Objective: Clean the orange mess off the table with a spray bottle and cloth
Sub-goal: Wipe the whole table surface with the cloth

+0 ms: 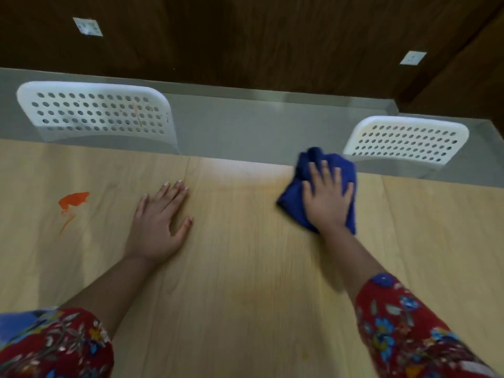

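Note:
A bright orange smear (73,200) with a thin streak trailing below it lies on the light wooden table (245,296) at the left. My left hand (161,222) rests flat on the table to the right of the smear, fingers straight, holding nothing. My right hand (327,197) presses with spread fingers on a crumpled dark blue cloth (308,165) near the table's far edge, right of centre. A faint yellowish film (261,186) shows on the wood between my hands. No spray bottle is in view.
Two white perforated chair backs stand beyond the far table edge, one at the left (95,113) and one at the right (406,140). Grey floor and a dark wooden wall lie behind them. Floral red sleeves cover both forearms.

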